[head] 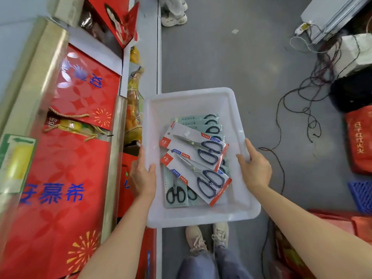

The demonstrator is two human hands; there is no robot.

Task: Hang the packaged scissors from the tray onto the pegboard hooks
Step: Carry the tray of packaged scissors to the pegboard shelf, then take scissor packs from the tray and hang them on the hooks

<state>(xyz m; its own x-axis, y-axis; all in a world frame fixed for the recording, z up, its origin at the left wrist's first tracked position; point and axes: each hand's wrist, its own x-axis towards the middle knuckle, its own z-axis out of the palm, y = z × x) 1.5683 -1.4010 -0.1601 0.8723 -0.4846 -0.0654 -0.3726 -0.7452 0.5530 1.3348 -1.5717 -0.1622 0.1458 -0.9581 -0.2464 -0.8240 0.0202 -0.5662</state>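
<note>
A white plastic tray (191,97) is held above the grey floor by both hands. My left hand (143,176) grips its left rim and my right hand (254,168) grips its right rim. Inside lie several packaged scissors. Two large packs with red-and-white cards and dark blue handles (193,148) (198,177) lie on top. Smaller pale green packs with black handles (176,190) (201,122) lie beneath them. No pegboard or hooks are in view.
Red gift boxes (66,158) with blue lettering fill the shelf on the left. Tangled cables (310,101) and red bags (358,139) lie on the floor at right, beside a blue crate (361,195). My shoes (207,237) show below the tray. Another person's shoes (174,18) stand at the top.
</note>
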